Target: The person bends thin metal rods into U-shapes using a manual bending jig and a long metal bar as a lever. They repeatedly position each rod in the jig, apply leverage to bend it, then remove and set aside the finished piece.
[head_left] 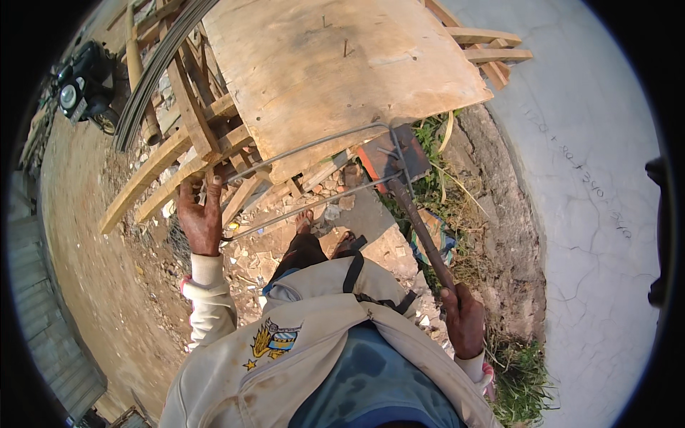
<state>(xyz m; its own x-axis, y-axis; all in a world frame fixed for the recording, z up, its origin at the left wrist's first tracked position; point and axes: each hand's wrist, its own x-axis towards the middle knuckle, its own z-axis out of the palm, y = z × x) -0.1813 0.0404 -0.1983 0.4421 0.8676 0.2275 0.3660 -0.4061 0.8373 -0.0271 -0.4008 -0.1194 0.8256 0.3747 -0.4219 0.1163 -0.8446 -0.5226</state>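
Note:
A thin steel rod (308,148), bent into a long narrow loop, reaches from my left hand over the edge of a plywood board to a dark metal plate (412,153) with an orange-red edge. My left hand (203,220) is closed at the rod's left part, thumb up; its exact grip is partly hidden. Wrapped in my right hand (464,319) is the handle of a rusty bar bender (428,246), slanting up to the plate. Its head meets the rod's bent corner beside short upright pegs.
The plywood board (335,78), with nails standing in it, rests on stacked timber (182,153). A bundle of long rods (153,75) lies at upper left, near a parked motorcycle (85,89). A cracked grey wall (592,214) rises on the right; rubble covers the ground around my feet.

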